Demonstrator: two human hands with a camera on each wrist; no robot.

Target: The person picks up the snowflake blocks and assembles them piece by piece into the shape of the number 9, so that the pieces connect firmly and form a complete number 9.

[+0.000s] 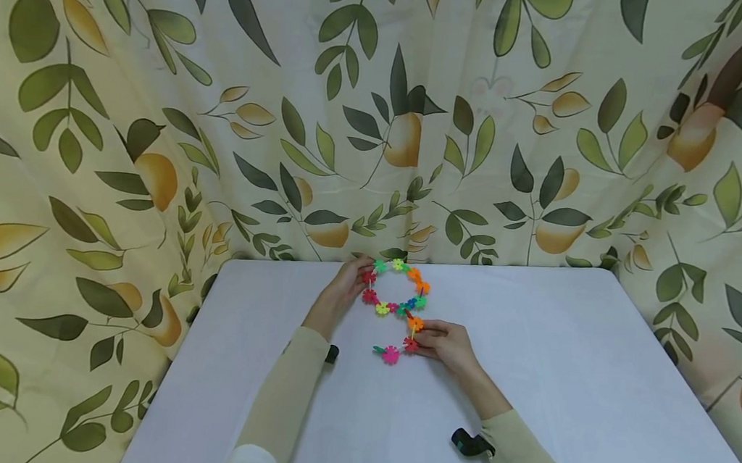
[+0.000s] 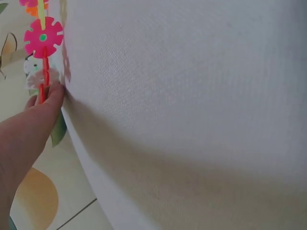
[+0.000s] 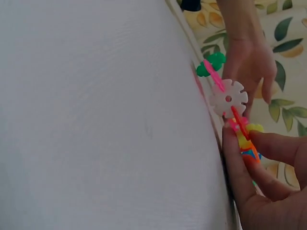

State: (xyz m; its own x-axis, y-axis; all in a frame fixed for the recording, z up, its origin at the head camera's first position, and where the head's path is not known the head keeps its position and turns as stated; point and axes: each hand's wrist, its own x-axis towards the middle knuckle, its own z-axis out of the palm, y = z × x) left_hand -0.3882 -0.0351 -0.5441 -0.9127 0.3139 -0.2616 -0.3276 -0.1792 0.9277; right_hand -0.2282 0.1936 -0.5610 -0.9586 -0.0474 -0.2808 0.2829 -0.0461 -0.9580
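A chain of colourful notched plastic discs (image 1: 382, 308) lies on the table, bent into a ring with a short tail curving toward the front. At the ring's left side, my left hand (image 1: 342, 287) holds the chain; in the left wrist view its fingertips pinch a red disc (image 2: 44, 91) beside a clear white disc (image 2: 36, 79), with a pink disc (image 2: 43, 37) above. My right hand (image 1: 450, 343) grips the tail from the right. Seen from the right wrist, thumb and finger pinch a red disc (image 3: 240, 123) joined to a white one (image 3: 229, 98), and a green disc (image 3: 211, 64) ends the tail.
A white cloth covers the table (image 1: 594, 394). Behind and beside it hangs a leaf-patterned curtain (image 1: 373, 202). Black wrist devices stick out near both sleeves, one by the right forearm (image 1: 472, 443).
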